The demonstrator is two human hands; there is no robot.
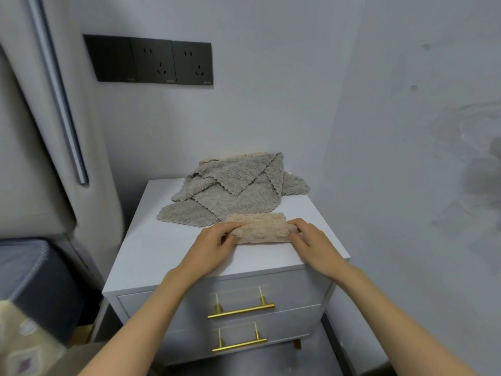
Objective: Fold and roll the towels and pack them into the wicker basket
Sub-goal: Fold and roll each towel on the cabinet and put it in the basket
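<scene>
So, the beige towel [257, 229] is already rolled up into a short log and is parked near the front of the white surface [168, 240], its long axis running left to right, square across the reach of both arms. It's gripped at both ends: the left end is held by the left hand [217, 245] with fingers curled over the top, and the right end is pinched by the right hand [311, 244]. Neither hand is really nearer; the roll is bracketed evenly by the 2 of them, just in front of the fingertips.

Right behind it, touching or nearly so, a loose heap of grey towels [233, 191] is piled toward the wall, none of them rolled yet. The wicker basket can't be seen anywhere, so it can't be said which way the roll has to be carried. Probably the roll is best lifted level with both ends kept pinched, or it could be unwound.
</scene>
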